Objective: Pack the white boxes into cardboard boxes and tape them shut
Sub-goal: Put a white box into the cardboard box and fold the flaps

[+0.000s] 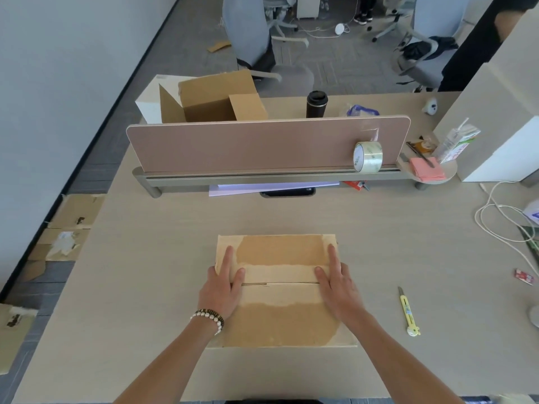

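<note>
Both flat, open-fingered grips, left hand and right hand, press the cardboard box flaps shut mid-desk, holding nothing, yet reaching the tape roll at one o'clock could let the untaped seam spring open.

Saw a brown cardboard box with 2 paler, torn-looking bands along its centre seam and pale strips at its edges, lying on a light beige wood-grain desk. Noted a dusty-pink divider panel, a clear tape roll with a white inner ring and green print, a black tumbler and a pink notepad. Spotted a pale yellow utility knife, a white cable, and a bracelet of white and dark beads.
</note>
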Demonstrator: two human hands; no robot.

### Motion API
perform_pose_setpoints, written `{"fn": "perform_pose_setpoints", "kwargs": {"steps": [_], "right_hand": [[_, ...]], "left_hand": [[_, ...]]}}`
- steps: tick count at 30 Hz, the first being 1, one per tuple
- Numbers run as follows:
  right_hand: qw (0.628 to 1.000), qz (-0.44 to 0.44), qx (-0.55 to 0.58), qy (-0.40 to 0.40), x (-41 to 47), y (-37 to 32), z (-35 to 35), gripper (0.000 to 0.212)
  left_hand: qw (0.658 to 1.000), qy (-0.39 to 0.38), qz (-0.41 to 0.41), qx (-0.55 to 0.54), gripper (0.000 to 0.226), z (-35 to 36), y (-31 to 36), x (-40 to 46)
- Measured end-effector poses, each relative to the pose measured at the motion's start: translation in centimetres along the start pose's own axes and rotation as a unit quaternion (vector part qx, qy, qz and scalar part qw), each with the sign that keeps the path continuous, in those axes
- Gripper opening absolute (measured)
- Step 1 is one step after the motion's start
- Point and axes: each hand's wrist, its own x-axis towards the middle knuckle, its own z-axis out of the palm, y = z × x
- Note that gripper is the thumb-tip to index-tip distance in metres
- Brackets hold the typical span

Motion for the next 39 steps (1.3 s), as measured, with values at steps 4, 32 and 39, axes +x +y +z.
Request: {"fn": "perform_pose_setpoints", "kwargs": {"steps": [4,32,39], "right_hand": [[1.0,0.008,-0.001,0.006,1.5,-0.4,-0.3,0.066],[0.995,0.032,0.084,0.032,5.8,-2.6,-5.9,0.037],[0.99,0.027,0.114,0.075,8.4,-2.0,-10.4,0.037]], "left_hand": [[1.0,-0.006,0.006,0.001,0.06,-0.3,0.6,1.8],[0.992,-0.011,0.062,0.105,0.048,-4.7,5.3,7.5],[0.987,-0.016,0.145,0.072,0.04,-4.4,13.1,9.9]]}}
